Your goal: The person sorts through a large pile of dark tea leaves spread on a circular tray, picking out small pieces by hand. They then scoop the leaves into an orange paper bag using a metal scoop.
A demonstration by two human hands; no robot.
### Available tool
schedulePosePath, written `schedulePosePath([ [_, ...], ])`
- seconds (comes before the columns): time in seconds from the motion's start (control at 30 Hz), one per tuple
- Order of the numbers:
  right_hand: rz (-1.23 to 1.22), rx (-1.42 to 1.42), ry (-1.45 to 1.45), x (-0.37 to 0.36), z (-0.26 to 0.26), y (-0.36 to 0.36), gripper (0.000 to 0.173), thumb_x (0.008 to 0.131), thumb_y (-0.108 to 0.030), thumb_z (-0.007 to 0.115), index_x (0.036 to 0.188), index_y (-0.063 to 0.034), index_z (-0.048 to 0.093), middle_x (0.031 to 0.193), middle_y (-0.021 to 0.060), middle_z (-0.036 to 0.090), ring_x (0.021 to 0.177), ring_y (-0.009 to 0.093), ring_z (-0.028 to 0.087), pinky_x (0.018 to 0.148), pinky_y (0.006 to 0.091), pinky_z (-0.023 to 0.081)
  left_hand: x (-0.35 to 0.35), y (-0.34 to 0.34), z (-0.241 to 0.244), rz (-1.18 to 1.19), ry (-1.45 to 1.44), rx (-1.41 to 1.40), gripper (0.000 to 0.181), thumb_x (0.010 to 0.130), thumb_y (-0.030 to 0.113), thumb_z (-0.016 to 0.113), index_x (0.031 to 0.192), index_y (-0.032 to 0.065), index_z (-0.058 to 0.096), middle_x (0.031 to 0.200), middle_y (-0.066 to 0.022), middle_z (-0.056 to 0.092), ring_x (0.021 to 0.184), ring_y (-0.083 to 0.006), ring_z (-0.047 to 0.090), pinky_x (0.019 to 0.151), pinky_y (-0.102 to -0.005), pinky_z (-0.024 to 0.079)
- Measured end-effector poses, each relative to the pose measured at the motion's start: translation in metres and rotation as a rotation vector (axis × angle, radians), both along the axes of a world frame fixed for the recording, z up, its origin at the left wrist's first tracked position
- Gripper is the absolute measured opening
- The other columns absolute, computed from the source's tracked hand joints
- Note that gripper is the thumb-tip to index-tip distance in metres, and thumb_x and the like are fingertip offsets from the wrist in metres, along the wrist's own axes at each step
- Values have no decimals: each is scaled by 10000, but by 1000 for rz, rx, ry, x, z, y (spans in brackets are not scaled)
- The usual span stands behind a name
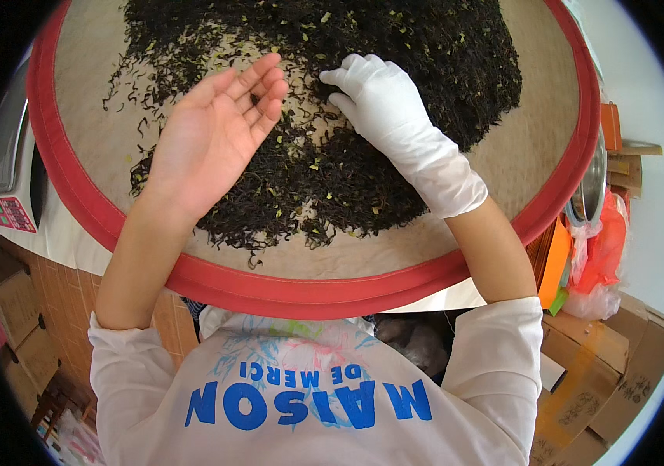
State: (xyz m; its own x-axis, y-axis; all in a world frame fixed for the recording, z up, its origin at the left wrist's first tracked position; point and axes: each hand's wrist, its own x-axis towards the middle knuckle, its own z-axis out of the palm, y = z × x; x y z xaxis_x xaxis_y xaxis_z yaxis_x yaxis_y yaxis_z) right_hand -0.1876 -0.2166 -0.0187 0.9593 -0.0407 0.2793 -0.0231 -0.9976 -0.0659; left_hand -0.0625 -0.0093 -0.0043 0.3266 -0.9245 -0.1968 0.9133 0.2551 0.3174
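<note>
My bare left hand (215, 122) is over the left part of a round tray with a red cloth rim (314, 294). Its palm is turned up, the fingers are slightly curled, and I see nothing held in it. Dark twisted leaves, apparently tea (437, 52), are spread across the tray's beige lining (547, 116), with yellow-green bits among them. My right hand (387, 99), in a white glove, is at the edge of the thicker heap. Its thumb and forefinger are apart, with nothing visible between them; the other fingertips lie against dark leaves. A thinner patch of leaves separates both hands.
A digital scale (8, 169) stands left of the tray. On the right are a metal bowl (591, 180), red plastic bags (603, 250) and an orange folder-like item (556, 265). Cardboard boxes (582, 361) are stacked lower right, with more boxes (17, 309) at lower left.
</note>
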Motion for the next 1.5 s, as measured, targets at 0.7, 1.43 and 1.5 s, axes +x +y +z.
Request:
schedulePosePath([
  [0.7, -101, 843, 531, -16, 40, 11, 215, 857, -130, 716, 1064, -86, 684, 939, 55, 692, 862, 170, 655, 804, 314, 529, 7, -1, 3, 12, -12, -35, 379, 1038, 158, 374, 1310, -88, 470, 1148, -121, 543, 1056, -191, 550, 958, -312, 489],
  [1.43, -327, 727, 397, -62, 85, -10, 465, 912, -319, 679, 1187, 51, 614, 1018, 164, 696, 961, 277, 667, 859, 345, 520, 15, 5, 4, 1, 54, -94, 339, 1058, 137, 354, 1344, -21, 444, 1126, -132, 572, 1052, -222, 558, 956, -346, 494],
  [1.5, -220, 580, 321, -75, 69, -9, 704, 797, -401, 786, 1265, 76, 563, 1183, 240, 632, 1121, 357, 615, 981, 382, 484, 15, 7, 4, 12, 47, -89, 339, 1058, 136, 352, 1345, -21, 443, 1122, -131, 572, 1053, -222, 558, 956, -346, 494],
])
